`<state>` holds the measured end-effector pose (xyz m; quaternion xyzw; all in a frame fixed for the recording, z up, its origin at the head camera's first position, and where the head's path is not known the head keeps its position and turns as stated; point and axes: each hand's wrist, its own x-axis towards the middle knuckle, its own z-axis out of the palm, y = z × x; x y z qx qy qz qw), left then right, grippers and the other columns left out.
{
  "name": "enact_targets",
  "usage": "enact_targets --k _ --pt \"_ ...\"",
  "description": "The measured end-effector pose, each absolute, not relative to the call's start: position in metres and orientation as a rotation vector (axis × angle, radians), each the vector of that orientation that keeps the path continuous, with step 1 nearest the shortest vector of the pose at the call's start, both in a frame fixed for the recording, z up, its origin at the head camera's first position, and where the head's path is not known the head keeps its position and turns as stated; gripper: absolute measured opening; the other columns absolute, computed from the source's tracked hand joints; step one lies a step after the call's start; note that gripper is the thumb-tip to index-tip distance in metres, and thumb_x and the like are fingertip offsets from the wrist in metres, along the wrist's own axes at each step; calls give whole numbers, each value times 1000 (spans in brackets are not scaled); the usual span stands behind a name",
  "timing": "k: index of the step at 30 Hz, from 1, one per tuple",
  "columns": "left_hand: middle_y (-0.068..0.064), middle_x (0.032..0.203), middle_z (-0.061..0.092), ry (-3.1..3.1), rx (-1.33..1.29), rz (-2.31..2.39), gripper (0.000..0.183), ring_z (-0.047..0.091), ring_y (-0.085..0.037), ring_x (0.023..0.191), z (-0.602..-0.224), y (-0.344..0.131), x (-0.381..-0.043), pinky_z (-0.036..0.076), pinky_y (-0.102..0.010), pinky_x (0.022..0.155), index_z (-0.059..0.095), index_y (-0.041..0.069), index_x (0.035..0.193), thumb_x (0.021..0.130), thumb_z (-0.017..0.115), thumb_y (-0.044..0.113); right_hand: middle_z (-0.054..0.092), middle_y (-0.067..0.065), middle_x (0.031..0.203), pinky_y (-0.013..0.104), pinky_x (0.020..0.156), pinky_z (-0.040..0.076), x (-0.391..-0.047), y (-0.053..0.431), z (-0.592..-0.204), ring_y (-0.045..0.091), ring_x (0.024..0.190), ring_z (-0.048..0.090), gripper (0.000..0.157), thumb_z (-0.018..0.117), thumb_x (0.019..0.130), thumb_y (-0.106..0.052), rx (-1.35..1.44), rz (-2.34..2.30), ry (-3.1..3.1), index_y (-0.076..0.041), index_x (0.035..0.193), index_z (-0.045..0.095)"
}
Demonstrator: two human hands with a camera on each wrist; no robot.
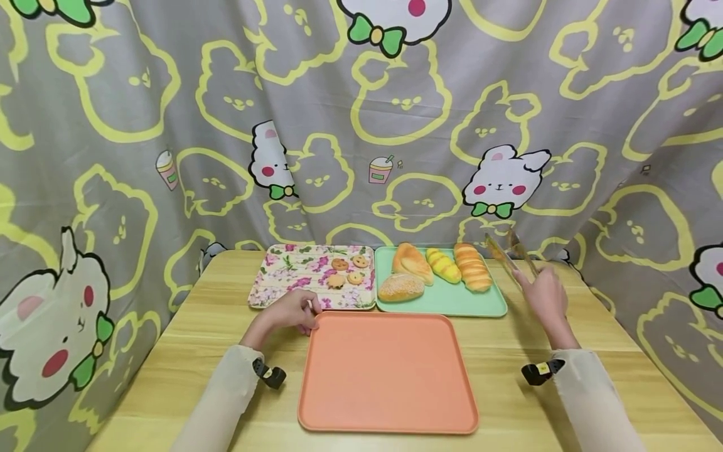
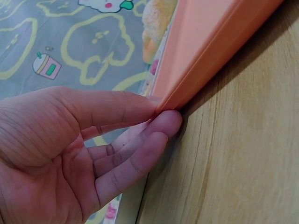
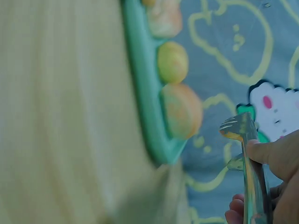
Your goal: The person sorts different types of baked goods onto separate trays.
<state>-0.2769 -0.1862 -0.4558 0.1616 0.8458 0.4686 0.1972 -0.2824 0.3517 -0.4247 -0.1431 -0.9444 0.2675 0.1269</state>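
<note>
My left hand (image 1: 292, 311) pinches the far left corner of an orange tray (image 1: 386, 373), thumb on the rim and fingertips beneath it in the left wrist view. Metal tongs (image 1: 505, 256) are in my right hand (image 1: 545, 298), thumb along one arm, their tips spread apart and pointing toward the curtain. They are to the right of a green tray (image 1: 463, 306). That tray bears a long ridged loaf (image 1: 472, 267), a yellow striped bread (image 1: 443, 265), a folded golden bread (image 1: 412, 262) and an oval sesame bread (image 1: 401, 287).
A floral tray (image 1: 282, 282) with several cookies (image 1: 339, 264) touches the green tray's left side. All three trays lie on a wooden table (image 1: 198, 339). A grey curtain (image 1: 339, 113) with yellow cartoon outlines hangs behind and at both sides.
</note>
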Motion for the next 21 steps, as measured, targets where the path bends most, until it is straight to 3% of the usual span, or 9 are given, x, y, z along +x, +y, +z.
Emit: enact_targets --k 5,12,21 --pt "-11 70 68 2363 454 1310 19 69 -19 61 -456 -186 -278 60 -34 58 62 -8 98 83 73 -6 55 36 98 48 57 46 -283 362 -441 48 79 60 72 52 104 -47 -437 711 -2789 21 125 42" --pt "-12 70 69 2356 472 1314 18 69 -19 61 -455 -188 -278 60 -33 57 62 -9 98 84 73 -6 55 43 105 54 62 47 -288 372 -460 59 93 59 69 51 104 -47 -467 647 -2788 20 119 44" --pt "-10 69 68 2348 467 1324 19 70 -20 60 -455 -187 -278 60 -34 57 61 -10 98 83 72 -7 54 40 97 51 55 46 -290 378 -474 56 85 60 62 52 104 -44 -481 615 -2799 17 107 44"
